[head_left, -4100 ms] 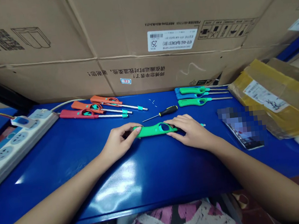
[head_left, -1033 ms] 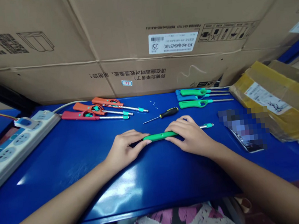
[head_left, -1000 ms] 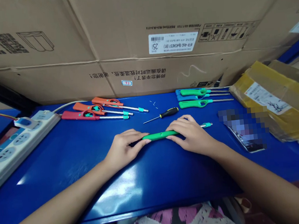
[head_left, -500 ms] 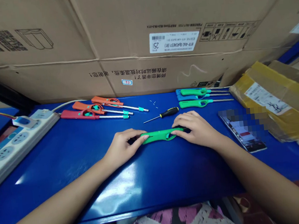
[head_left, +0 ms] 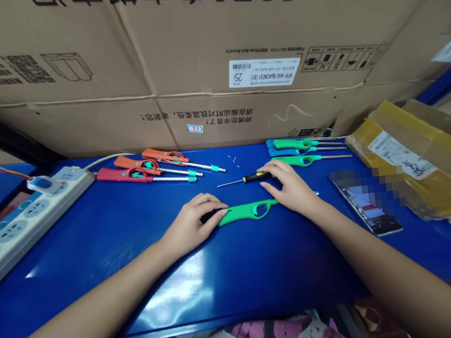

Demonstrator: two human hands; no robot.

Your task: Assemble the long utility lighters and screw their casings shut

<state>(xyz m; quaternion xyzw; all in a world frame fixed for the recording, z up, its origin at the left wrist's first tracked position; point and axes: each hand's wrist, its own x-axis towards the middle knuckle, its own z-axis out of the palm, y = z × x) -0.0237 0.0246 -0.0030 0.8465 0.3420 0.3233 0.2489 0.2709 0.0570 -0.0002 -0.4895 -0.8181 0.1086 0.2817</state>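
- At centre frame, a person's left hand (head_left: pixel 192 218) pinches the butt of a green lighter (head_left: pixel 238 214) between thumb and fingers, apparently to steady it; its stem runs rightward, mostly hidden.
- Just right of centre, the right hand (head_left: pixel 294 188) arches over a black-and-yellow screwdriver (head_left: pixel 250 178), thumb and fingers parted about the handle; contact cannot be told.
- Red and orange lighters (head_left: pixel 123 175) lie upper left, green and blue ones (head_left: pixel 289 160) upper right, seemingly grouped to keep two sets apart.
- A glossy blue table (head_left: pixel 181 281) mirrors overhead light before a carton (head_left: pixel 180 44) printed upside down, with a power strip (head_left: pixel 18 228) at left and a taped yellow package (head_left: pixel 444 178) at right.
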